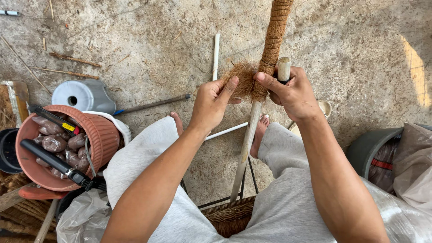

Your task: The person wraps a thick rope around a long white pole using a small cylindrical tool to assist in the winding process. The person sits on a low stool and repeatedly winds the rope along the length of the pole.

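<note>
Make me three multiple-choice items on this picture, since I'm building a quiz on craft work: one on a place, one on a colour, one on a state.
1. Where does the clay pot stand?
A. By the person's left knee
B. Beyond the person's feet
C. By the right knee

2. What colour is the fibre tuft?
A. Green
B. Brown
C. White

3. How far is the pole wrapped in fibre cord?
A. Not at all
B. Along its whole length
C. Only above the hands

Answers:
1 A: the pot sits at the left of the view, beside the left leg.
2 B: the tuft pinched by the left hand is brown.
3 C: the cord coils run above the right hand; below it the wood is bare.
</note>
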